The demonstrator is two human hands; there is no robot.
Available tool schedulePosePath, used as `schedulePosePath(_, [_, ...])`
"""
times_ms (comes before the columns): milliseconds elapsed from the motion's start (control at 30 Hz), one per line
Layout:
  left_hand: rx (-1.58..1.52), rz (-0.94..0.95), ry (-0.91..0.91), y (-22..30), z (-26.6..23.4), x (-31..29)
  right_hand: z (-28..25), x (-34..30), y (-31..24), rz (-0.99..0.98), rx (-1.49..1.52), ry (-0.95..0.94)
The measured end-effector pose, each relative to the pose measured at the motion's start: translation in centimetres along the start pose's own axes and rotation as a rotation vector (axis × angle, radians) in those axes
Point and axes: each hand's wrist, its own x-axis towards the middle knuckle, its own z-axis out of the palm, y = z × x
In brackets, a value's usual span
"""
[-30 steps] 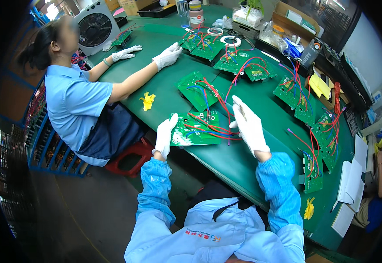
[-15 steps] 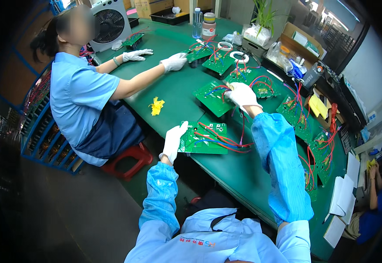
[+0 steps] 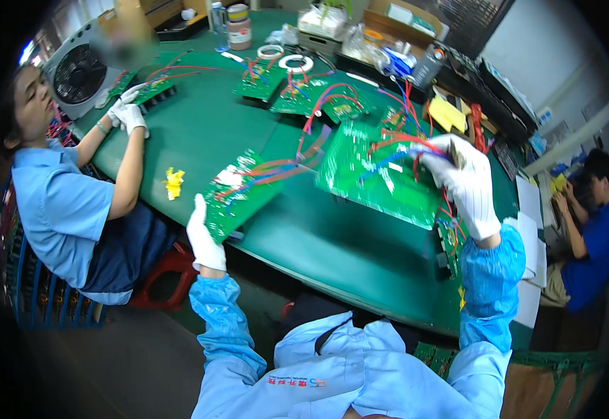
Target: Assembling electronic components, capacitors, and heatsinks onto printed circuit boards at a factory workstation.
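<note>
My left hand [image 3: 205,237], in a white glove, is closed on the left edge of a green circuit board [image 3: 245,199] near the table's front edge. Red and blue wires trail from this board, which looks tilted. My right hand [image 3: 466,185], gloved too, grips the red and blue wires at the right end of a larger green circuit board [image 3: 350,164]. That board hangs tilted above the table, with a shadow beneath it. Its exact contact with my fingers is blurred by motion.
Several wired boards [image 3: 304,98] lie at the back of the green table [image 3: 311,258]. A yellow scrap [image 3: 174,183] lies at the left, near a co-worker in a blue shirt [image 3: 67,202]. Tape rolls [image 3: 296,64], a bottle [image 3: 218,26] and boxes [image 3: 406,21] stand behind.
My right hand has brought its board rightward and up off the table. The left board has become tilted. The co-worker's hands have drawn together beside a board, and the view has shifted right.
</note>
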Motion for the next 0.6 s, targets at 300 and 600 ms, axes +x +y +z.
schedulePosePath(300, [0.263,0.169,-0.013,-1.6,-0.3,1.2,-0.7,-9.1,5.9,-0.383,-0.285,-0.103])
schedulePosePath(600, [0.59,0.473,0.35,-1.9,2.5,-7.6,-0.5,-10.9,8.5,-0.393,-0.214,-0.039])
